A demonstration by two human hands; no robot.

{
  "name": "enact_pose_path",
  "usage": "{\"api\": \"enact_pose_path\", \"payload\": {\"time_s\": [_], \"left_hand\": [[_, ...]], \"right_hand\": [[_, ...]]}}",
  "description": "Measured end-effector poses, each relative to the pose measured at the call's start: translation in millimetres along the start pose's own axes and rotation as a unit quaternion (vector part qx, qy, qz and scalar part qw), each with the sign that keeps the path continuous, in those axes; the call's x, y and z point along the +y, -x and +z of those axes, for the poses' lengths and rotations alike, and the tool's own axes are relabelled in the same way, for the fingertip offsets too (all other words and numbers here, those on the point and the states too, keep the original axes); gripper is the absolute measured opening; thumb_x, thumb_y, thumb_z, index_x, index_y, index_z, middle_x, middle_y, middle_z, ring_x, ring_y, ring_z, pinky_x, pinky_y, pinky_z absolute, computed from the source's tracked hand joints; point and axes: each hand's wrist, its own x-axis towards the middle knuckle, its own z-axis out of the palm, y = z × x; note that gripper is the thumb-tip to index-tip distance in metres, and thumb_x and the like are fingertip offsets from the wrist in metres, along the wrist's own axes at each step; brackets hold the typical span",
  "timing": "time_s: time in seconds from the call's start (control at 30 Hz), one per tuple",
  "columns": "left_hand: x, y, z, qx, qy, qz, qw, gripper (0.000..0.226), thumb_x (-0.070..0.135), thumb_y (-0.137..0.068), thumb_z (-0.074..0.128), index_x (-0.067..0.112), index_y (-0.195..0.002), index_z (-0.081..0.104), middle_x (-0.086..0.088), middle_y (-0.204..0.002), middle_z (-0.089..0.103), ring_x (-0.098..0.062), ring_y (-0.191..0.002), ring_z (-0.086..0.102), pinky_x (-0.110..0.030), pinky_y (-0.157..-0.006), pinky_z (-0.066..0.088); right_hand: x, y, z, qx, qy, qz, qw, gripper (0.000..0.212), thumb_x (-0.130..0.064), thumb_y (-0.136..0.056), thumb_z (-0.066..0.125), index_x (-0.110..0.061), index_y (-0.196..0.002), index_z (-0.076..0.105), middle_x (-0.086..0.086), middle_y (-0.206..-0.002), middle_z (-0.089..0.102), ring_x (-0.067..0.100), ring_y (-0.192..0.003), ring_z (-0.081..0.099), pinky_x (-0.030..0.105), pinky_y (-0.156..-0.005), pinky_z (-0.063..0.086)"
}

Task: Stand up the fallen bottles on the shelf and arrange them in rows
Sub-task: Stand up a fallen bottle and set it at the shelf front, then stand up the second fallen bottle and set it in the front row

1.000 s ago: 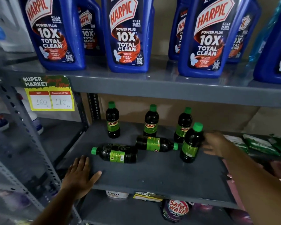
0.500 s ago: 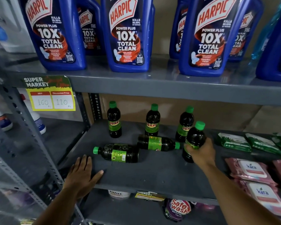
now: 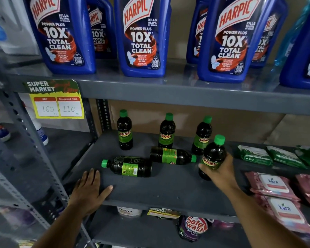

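Upright bottle (image 3: 212, 154) within right hand (image 3: 220, 173) fingers

On the middle shelf (image 3: 168, 190), three upright bottles (image 3: 166, 130) stand in a far row. Nearer, two fallen bottles (image 3: 129, 166) lie on their sides, one left and nearer, the other right and just behind. Right of them stands a fourth bottle (image 3: 213, 154). Packets (image 3: 272, 185) lie far right. Large bottles (image 3: 141, 36) line the shelf above.
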Motion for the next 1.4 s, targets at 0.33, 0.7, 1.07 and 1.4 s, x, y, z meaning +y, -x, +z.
{"api": "enact_pose_path", "payload": {"time_s": [0.33, 0.7, 1.07, 1.4], "left_hand": [[2.4, 0.9, -2.5, 0.001, 0.001, 0.003, 1.000, 0.096, 0.077, -0.082, 0.016, 0.012, -0.151, -0.003, -0.009, -0.163, -0.004, -0.027, -0.148, -0.007, -0.044, -0.120, 0.004], [-6.0, -0.1, -5.1, 0.068, 0.006, 0.030, 0.997, 0.114, 0.084, -0.068, -0.010, 0.010, -0.146, 0.029, -0.013, -0.157, 0.025, -0.028, -0.146, 0.018, -0.044, -0.120, 0.016], [-5.5, 3.0, -3.3, 0.104, 0.042, 0.041, 0.993, 0.100, 0.074, -0.080, -0.004, 0.007, -0.147, 0.028, -0.011, -0.157, 0.026, -0.024, -0.147, 0.018, -0.040, -0.118, 0.017], [-4.3, 3.7, -6.9, 0.106, 0.042, 0.048, 0.992, 0.097, 0.073, -0.083, 0.002, 0.006, -0.145, 0.033, -0.012, -0.155, 0.033, -0.027, -0.145, 0.025, -0.041, -0.117, 0.022]], "right_hand": [[-1.2, -4.8, 6.2, -0.021, 0.000, 0.055, 0.998, 0.073, -0.029, -0.062, 0.080, -0.026, -0.120, 0.036, -0.015, -0.098, 0.057, 0.021, -0.100, 0.061, 0.031, -0.071, 0.043], [-40.7, 55.7, 64.8, -0.061, 0.218, -0.369, 0.902, 0.063, -0.041, -0.076, 0.065, -0.017, -0.132, 0.047, 0.004, -0.131, 0.050, 0.020, -0.121, 0.047, 0.041, -0.100, 0.043], [-88.1, 14.4, 134.5, 0.001, -0.267, 0.412, 0.871, 0.077, -0.039, -0.071, 0.083, -0.011, -0.129, 0.041, 0.009, -0.118, 0.056, 0.030, -0.104, 0.058, 0.047, -0.080, 0.054], [-81.3, 4.1, 146.1, 0.002, -0.313, 0.441, 0.841, 0.055, -0.028, -0.081, 0.077, -0.011, -0.127, 0.051, 0.018, -0.135, 0.056, 0.039, -0.116, 0.058, 0.055, -0.083, 0.049]]}}
